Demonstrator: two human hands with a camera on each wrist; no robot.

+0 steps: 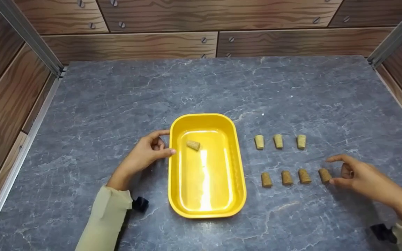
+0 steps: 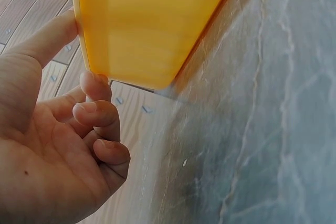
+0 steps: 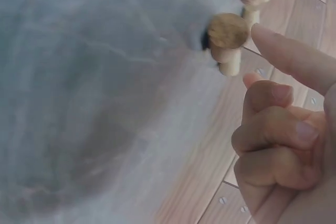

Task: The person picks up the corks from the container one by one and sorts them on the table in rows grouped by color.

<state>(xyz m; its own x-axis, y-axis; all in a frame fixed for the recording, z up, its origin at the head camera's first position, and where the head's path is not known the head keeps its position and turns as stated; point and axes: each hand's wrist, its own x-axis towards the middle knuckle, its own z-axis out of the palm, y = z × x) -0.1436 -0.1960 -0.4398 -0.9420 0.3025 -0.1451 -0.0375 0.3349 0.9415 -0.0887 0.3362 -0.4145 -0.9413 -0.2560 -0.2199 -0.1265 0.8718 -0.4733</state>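
My left hand (image 1: pixel 146 150) holds the left rim of a deep yellow tray (image 1: pixel 242 188), thumb over the edge and index finger against the outer wall. In the left wrist view its other fingers (image 2: pixel 105 116) curl beside the tray wall (image 2: pixel 142 30). A single cork stopper (image 1: pixel 193 145) lies on its side in the tray. My right hand (image 1: pixel 363 179) is beside the rightmost brown cork stopper (image 1: pixel 325 175), thumb tip right at its lower side and index finger spread away. The right wrist view shows that cork's round end (image 3: pixel 228 31) near the thumb, the lower fingers bent.
Several brown corks, among them the leftmost cork (image 1: pixel 266 180), form a row right of the tray. Behind them lie three paler corks, the middle cork (image 1: pixel 278 141) included. The grey marbled tabletop (image 1: pixel 134 94) ends at wood-patterned walls (image 1: pixel 134 45).
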